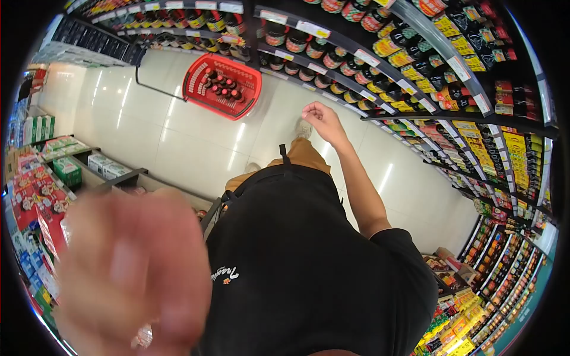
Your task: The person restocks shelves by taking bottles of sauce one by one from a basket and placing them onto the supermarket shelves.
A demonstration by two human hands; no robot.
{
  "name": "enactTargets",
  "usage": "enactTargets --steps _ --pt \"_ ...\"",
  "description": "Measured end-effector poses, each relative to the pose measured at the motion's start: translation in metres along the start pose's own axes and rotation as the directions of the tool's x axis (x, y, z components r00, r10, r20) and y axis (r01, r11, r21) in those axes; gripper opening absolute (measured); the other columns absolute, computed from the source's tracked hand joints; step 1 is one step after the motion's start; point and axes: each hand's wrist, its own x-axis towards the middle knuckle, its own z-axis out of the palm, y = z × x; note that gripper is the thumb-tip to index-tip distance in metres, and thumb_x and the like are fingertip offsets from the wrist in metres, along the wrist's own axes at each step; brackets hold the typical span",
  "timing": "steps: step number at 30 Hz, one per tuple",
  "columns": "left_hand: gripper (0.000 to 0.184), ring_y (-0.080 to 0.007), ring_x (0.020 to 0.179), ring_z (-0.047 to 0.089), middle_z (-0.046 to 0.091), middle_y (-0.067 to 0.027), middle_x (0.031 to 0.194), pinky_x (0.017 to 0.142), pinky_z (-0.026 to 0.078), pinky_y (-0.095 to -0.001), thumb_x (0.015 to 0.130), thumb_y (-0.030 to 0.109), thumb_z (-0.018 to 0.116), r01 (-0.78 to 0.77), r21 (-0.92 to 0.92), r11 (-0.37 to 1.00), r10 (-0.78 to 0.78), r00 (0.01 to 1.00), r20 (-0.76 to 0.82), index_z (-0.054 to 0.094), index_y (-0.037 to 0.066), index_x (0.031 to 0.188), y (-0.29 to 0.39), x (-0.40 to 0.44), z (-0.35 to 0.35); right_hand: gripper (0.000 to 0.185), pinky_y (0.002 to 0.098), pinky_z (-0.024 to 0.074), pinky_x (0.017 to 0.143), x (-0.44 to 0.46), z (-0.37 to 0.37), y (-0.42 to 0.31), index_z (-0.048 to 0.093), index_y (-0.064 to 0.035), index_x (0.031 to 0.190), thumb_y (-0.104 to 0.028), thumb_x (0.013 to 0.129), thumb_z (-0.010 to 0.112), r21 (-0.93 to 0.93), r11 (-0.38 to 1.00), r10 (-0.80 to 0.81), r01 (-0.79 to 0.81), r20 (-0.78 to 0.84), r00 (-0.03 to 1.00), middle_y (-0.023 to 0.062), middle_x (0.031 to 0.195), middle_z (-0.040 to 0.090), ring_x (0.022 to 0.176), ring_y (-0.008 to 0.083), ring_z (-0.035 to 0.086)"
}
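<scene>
Basket on floor, R hand curled

Red basket w/ dark btls inside stands on floor, upper L-of-ctr. R hand, upper ctr, fingers curled in tog., near stocked shelves at upper R. L hand fills lower L, v. blurred; can't tell if apart or clamped on sth. Black tee btm ctr.

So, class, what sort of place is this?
Most likely a supermarket aisle: long dark shelves of packaged goods, white rectangular price labels along their edges, and a red plastic basket holding red-capped bottles.
</scene>
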Motion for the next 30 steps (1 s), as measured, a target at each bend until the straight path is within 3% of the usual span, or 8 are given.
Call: enactTargets --steps 3,6,7,15,19,24,26,30 --pt "0.052 -0.0206 0.074 0.06 0.065 -0.0098 0.091 0.074 0.047 -0.0371 0.094 0.048 0.053 0.43 0.034 0.902 -0.423 0.868 0.261 0.062 -0.003 0.103 -0.003 -0.021 -0.031 0.02 0.0256 0.0497 0.074 -0.029 0.058 0.001 0.064 -0.0009 0.099 -0.018 0.09 0.067 -0.01 0.999 0.032 -0.031 0.053 0.998 0.0029 0.088 0.066 0.078 0.0099 0.06" --pt "0.06 -0.0257 0.079 0.063 0.065 -0.0198 0.095 0.076 0.05 -0.0349 0.091 0.046 0.053 0.794 -0.399 0.459 -0.726 0.594 0.347 0.06 -0.01 0.11 0.021 -0.044 -0.026 0.021 0.0258 0.0497 0.074 -0.043 0.1 0.018 0.064 -0.0011 0.1 -0.019 0.091 0.068 0.106 0.939 0.304 -0.327 0.186 0.934 0.0025 0.087 0.065 0.078 0.01 0.06" --pt "0.057 -0.0249 0.077 0.062 0.064 -0.0185 0.093 0.076 0.049 -0.0347 0.092 0.045 0.052 0.812 -0.492 0.316 -0.751 0.531 0.394 0.059 -0.009 0.108 0.026 -0.046 -0.027 0.022 0.0258 0.0498 0.073 -0.046 0.112 0.021 0.064 -0.0011 0.101 -0.019 0.09 0.069 0.152 0.865 0.436 -0.478 0.244 0.866 0.0024 0.087 0.065 0.078 0.0102 0.06" --pt "0.037 -0.0178 0.064 0.05 0.052 -0.0079 0.078 0.07 0.044 -0.033 0.098 0.038 0.047 0.514 -0.795 -0.321 -0.687 0.451 0.569 0.053 0.001 0.093 0.055 -0.011 -0.08 0.035 0.0297 0.0524 0.078 -0.037 0.15 -0.016 0.063 0.0011 0.108 -0.028 0.088 0.069 -0.348 0.938 0.099 -0.009 0.243 0.965 0.009 0.091 0.069 0.081 0.015 0.065" --pt "0.032 -0.0143 0.058 0.044 0.045 -0.0026 0.071 0.067 0.041 -0.0322 0.101 0.034 0.044 0.291 -0.891 -0.348 -0.846 0.312 0.432 0.051 0.006 0.085 0.012 -0.012 -0.118 0.034 0.03 0.053 0.079 0.005 0.153 -0.006 0.064 0.0013 0.107 -0.027 0.089 0.069 -0.359 0.927 0.195 -0.108 0.215 0.957 0.0097 0.092 0.069 0.082 0.0168 0.066" --pt "0.027 -0.0117 0.054 0.037 0.041 0.0017 0.064 0.061 0.034 -0.0299 0.098 0.029 0.048 0.173 -0.985 0.005 -0.98 -0.194 -0.039 0.051 0.008 0.082 -0.126 -0.146 -0.206 0.034 0.0313 0.0534 0.08 0.096 0.182 0.018 0.065 0.0001 0.107 -0.027 0.088 0.07 -0.35 0.926 0.259 -0.141 0.319 0.911 0.0104 0.093 0.07 0.085 0.0184 0.068" --pt "0.023 -0.0135 0.057 0.039 0.039 0.0018 0.062 0.06 0.036 -0.0297 0.094 0.03 0.054 0.389 -0.921 0.031 -0.74 -0.61 -0.283 0.047 0.012 0.082 -0.154 -0.242 -0.252 0.032 0.0311 0.0535 0.08 0.139 0.198 0.038 0.066 -0.0005 0.106 -0.027 0.088 0.069 -0.4 0.902 0.309 -0.162 0.336 0.89 0.0105 0.092 0.071 0.085 0.0185 0.068" --pt "0.023 -0.0175 0.083 0.061 0.062 -0.0055 0.099 0.076 0.053 -0.0323 0.091 0.029 0.061 0.575 -0.775 -0.261 -0.293 -0.813 -0.504 0.057 0.007 0.098 -0.088 -0.438 -0.323 0.027 0.0319 0.053 0.078 0.222 0.22 0.1 0.067 -0.0018 0.1 -0.026 0.087 0.07 -0.524 0.827 0.431 -0.201 0.363 0.826 0.0108 0.089 0.071 0.084 0.0194 0.068"
